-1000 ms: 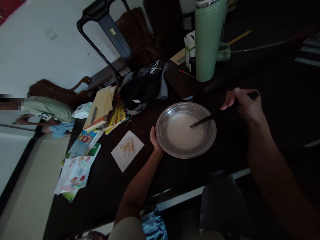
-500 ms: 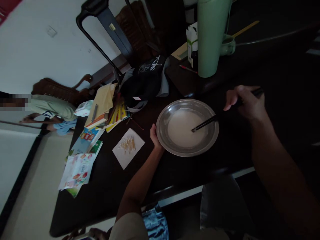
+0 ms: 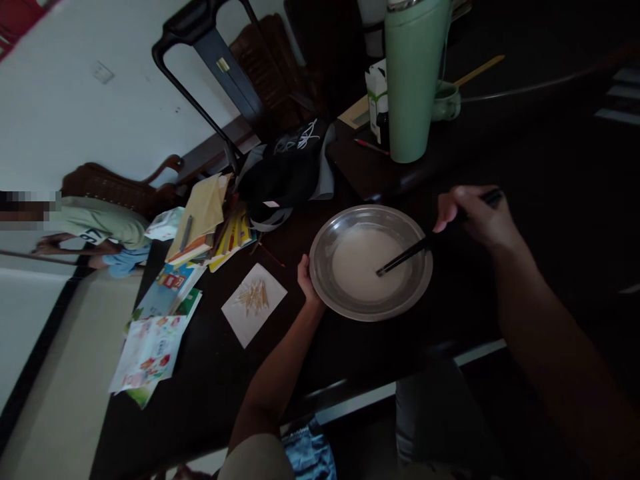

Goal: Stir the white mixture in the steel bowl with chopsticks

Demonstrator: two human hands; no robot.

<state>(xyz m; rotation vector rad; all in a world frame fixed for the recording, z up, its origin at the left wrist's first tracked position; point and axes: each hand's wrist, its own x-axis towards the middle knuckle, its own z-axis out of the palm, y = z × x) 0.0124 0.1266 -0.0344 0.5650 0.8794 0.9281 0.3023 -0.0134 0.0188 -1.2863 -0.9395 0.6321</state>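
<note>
A wide metal bowl (image 3: pixel 320 293) sits on the dark table, holding a pale, milky liquid (image 3: pixel 357 267). My left hand (image 3: pixel 309 283) grips the bowl's left rim; its fingers are partly hidden beneath and behind the wall. Black chopsticks (image 3: pixel 413 249) are held in my right hand (image 3: pixel 477 213), to the right of the bowl. They slant down over the right rim, and their tips dip into the liquid near its middle. The fingers of my right hand are closed around the upper part of the chopsticks.
Cotton swabs (image 3: pixel 256 297) lie on a white paper square (image 3: pixel 245 327) left of the bowl. Books (image 3: pixel 200 220), packets (image 3: pixel 150 353) and a black bag (image 3: pixel 283 167) line the far side. A tall green tumbler (image 3: pixel 413 87) stands beyond the bowl. A person (image 3: pixel 105 227) sits at far left.
My right hand has shifted slightly left, and the chopstick tips have moved a little left and lower in the liquid. The view has tilted slightly. My left hand stays on the bowl.
</note>
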